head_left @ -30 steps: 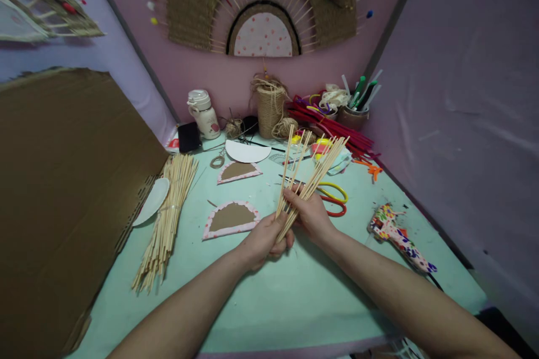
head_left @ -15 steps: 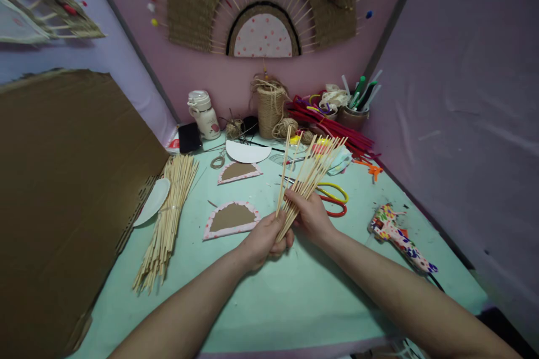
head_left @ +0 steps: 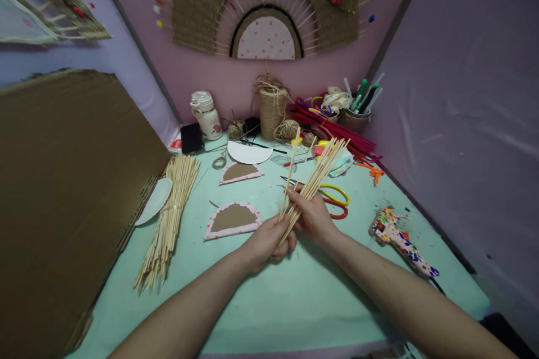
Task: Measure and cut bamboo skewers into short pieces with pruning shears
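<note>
Between the bare left hand (head_left: 268,242) and bare right hand (head_left: 314,216), both gripping it, slants a bunch of thin, pale wooden sticks (head_left: 319,176). Just beyond lie yellow-and-red-handled scissors (head_left: 337,202); leftward, on the mint-green counter (head_left: 261,308), half-round brown cardboard (head_left: 233,217) edged with pink-dotted fabric.

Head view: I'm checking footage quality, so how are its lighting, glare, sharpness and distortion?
Head view: dim, soft light, no harsh glare, the cardboard falling rather dark; same view: wide-angle stretch on the right forearm; same view: held sticks distinguishable, though their tips look slightly soft.
</note>
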`<move>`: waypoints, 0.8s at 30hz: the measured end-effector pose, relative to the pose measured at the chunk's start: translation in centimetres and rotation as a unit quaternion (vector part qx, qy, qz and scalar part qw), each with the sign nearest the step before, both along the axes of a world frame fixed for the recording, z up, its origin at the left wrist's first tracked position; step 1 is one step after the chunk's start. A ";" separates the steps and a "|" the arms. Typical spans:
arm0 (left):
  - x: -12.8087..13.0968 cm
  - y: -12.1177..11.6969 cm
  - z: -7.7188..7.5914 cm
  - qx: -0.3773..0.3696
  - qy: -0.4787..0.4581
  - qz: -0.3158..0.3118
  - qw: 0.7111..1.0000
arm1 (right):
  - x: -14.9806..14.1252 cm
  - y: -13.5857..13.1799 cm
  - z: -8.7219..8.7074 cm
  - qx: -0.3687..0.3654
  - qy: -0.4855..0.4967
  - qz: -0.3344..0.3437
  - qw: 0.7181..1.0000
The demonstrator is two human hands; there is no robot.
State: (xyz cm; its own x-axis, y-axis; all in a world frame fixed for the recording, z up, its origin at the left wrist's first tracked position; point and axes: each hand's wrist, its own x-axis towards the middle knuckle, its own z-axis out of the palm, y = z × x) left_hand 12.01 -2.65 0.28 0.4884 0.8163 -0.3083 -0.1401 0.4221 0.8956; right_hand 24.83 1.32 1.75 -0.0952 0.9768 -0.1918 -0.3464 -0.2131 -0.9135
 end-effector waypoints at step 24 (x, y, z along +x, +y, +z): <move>-0.2 -0.7 1.9 0.021 -0.072 0.021 0.997 | 0.0 0.1 2.8 0.080 0.011 0.130 0.988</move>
